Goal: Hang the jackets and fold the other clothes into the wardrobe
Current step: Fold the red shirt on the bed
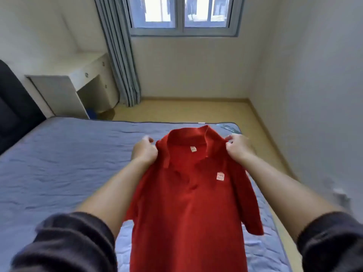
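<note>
Left hand point(145, 150) and right hand point(238, 147) are pinching the red shirt point(188, 203) at its shoulders over the bed point(59, 163); best lowering it flat, shoulders level, before folding.

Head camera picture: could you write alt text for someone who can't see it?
The left hand and right hand hold up a red polo shirt by its shoulders over a blue bed. Beyond: white desk, grey curtain, window.

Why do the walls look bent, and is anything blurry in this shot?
Head view: the wide lens bows straight lines; the window glares white; the left hand and right hand gripping the red polo shirt look slightly blurred, as does the right edge.
</note>
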Demonstrator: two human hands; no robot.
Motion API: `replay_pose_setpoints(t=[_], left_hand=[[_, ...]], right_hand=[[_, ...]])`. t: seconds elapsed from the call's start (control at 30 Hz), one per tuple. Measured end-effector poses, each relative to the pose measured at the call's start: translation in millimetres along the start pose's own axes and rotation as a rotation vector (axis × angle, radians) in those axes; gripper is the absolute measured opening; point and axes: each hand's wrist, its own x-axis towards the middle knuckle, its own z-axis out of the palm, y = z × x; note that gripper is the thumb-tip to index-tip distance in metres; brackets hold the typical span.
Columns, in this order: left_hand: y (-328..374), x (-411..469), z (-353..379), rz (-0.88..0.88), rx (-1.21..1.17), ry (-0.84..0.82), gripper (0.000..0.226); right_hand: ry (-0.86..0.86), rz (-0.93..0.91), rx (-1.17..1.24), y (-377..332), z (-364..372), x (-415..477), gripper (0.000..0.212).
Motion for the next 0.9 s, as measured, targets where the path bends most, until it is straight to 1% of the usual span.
replay_pose_setpoints(t=[0.03, 0.07, 0.13, 0.23, 0.3, 0.4, 0.47, 0.53, 0.57, 0.63, 0.7, 0.73, 0.8, 0.87, 0.9], left_hand=[[-16, 4, 33, -0.017, -0.076, -0.018, 0.042], [-37, 2, 68, -0.020, -0.095, -0.059, 0.052], [-101, -22, 140, -0.041, -0.042, -0.166, 0.061], [-224, -84, 238, -0.148, 0.029, -0.356, 0.059], [-299, -129, 284, -0.253, 0.055, -0.453, 0.055], [-387, -187, 328, -0.342, 0.130, -0.569, 0.050], [-424, -214, 346, -0.362, 0.182, -0.616, 0.053], [-441, -233, 360, -0.329, 0.232, -0.615, 0.063], [-443, -239, 366, -0.287, 0.265, -0.590, 0.071], [-438, -245, 378, -0.193, 0.352, -0.502, 0.085], [-431, -241, 392, -0.125, 0.411, -0.399, 0.090], [-429, -237, 400, -0.101, 0.423, -0.351, 0.088], [-429, -225, 410, -0.117, 0.413, -0.296, 0.076], [-430, -217, 415, -0.129, 0.421, -0.283, 0.066], [-433, -216, 416, -0.112, 0.415, -0.276, 0.062]], right_hand=[[0.029, -0.011, 0.022, 15, 37, 4, 0.040], [0.012, -0.019, 0.024, 32, 76, 1, 0.048], [-0.126, -0.030, -0.008, 76, 157, -29, 0.057], [-0.404, 0.028, -0.097, 161, 274, -110, 0.061], [-0.548, 0.085, -0.167, 209, 333, -168, 0.061], [-0.711, 0.156, -0.259, 264, 389, -238, 0.064], [-0.765, 0.176, -0.337, 290, 411, -270, 0.069], [-0.767, 0.150, -0.448, 308, 422, -289, 0.075], [-0.741, 0.131, -0.507, 316, 427, -294, 0.079], [-0.597, 0.075, -0.563, 328, 436, -291, 0.094], [-0.468, 0.054, -0.577, 343, 448, -280, 0.104], [-0.424, 0.054, -0.596, 349, 453, -274, 0.104], [-0.349, 0.044, -0.644, 360, 460, -260, 0.096], [-0.275, 0.033, -0.697, 371, 462, -248, 0.083], [-0.236, 0.010, -0.730, 376, 461, -245, 0.073]])
